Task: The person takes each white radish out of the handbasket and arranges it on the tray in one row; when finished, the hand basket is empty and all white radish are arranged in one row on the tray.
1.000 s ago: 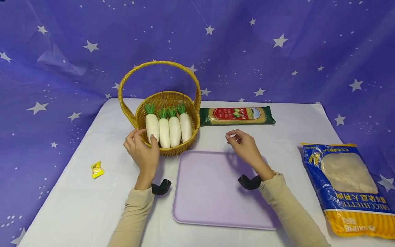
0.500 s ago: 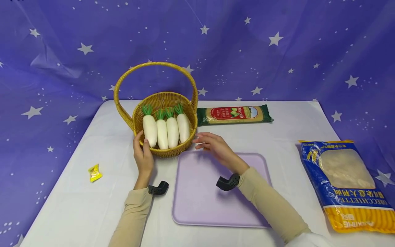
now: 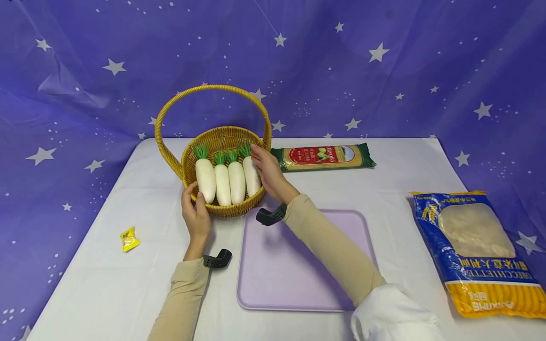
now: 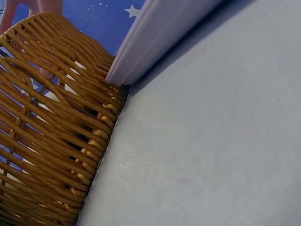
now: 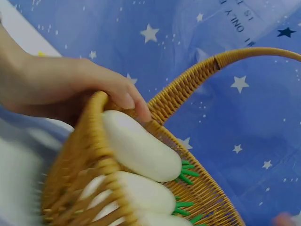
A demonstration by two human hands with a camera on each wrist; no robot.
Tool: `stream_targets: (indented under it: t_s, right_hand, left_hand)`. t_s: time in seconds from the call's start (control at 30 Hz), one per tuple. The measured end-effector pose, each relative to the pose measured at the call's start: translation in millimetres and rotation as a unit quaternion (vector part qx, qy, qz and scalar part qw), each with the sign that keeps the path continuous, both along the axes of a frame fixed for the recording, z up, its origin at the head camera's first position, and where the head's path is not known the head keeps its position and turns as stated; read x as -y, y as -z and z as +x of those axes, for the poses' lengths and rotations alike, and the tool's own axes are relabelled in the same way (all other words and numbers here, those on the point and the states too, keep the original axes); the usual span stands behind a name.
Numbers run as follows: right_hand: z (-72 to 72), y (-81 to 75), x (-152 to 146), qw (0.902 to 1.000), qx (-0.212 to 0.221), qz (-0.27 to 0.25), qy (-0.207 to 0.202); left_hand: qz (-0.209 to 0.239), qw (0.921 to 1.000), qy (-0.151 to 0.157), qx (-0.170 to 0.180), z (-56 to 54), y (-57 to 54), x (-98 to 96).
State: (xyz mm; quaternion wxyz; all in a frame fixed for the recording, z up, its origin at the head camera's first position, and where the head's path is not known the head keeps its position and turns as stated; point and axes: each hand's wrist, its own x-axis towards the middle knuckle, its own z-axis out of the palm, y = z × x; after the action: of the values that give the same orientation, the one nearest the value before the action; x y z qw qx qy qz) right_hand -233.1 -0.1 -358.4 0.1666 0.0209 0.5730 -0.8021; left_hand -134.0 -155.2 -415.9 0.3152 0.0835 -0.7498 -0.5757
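A yellow wicker basket point(image 3: 230, 211) with a tall handle holds several white radishes point(image 3: 237, 182) with green tops. My left hand point(image 3: 196, 215) grips the basket's near left rim. In the right wrist view the left hand point(image 5: 89, 87) has its fingertips over the rim, beside a radish point(image 5: 141, 148). My right hand point(image 3: 269, 173) is at the basket's right side, fingers extended by the rightmost radish's top; contact is unclear. In the left wrist view, the right hand point(image 4: 49, 5) shows partly beyond the basket wall point(image 4: 51, 127).
A lilac tray point(image 3: 294, 284) lies under the right forearm, close to the basket. Behind it is a green and gold pasta packet point(image 3: 326, 157). A blue and yellow orecchiette bag point(image 3: 482, 251) lies at the right. A small yellow wrapped candy point(image 3: 129, 239) sits at the left.
My right hand has moved left from above the tray to the basket's right side. My left hand has settled onto the near left rim. The head view has shifted slightly.
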Motion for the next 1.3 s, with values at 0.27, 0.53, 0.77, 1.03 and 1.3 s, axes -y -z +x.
stream_targets:
  t_s: [0.27,0.53,0.77,1.03,1.3]
  right_hand:
    - [-9.7,-5.3,20.6,0.9791,0.055,0.194,-0.032]
    - [-12.2,3.5,19.0,0.9774,0.095,0.183,-0.048]
    - [-13.0,4.1,16.1,0.9715,0.067,0.213,-0.080]
    - [-15.4,7.0,12.7,0.9791,0.061,0.164,-0.104]
    - [-18.5,9.4,7.6,0.9831,0.103,0.075,-0.131]
  left_hand:
    - [0.005,1.0000,0.004,0.001,-0.4,1.8,2.0]
    - [-0.006,1.0000,0.002,0.005,-0.3,3.0,1.2]
    - [-0.017,0.9998,0.000,-0.002,-0.8,1.5,1.2]
    - [-0.019,0.9998,0.002,0.002,-1.0,0.4,0.7]
    - [-0.026,0.9997,0.000,-0.004,-0.6,0.2,0.5]
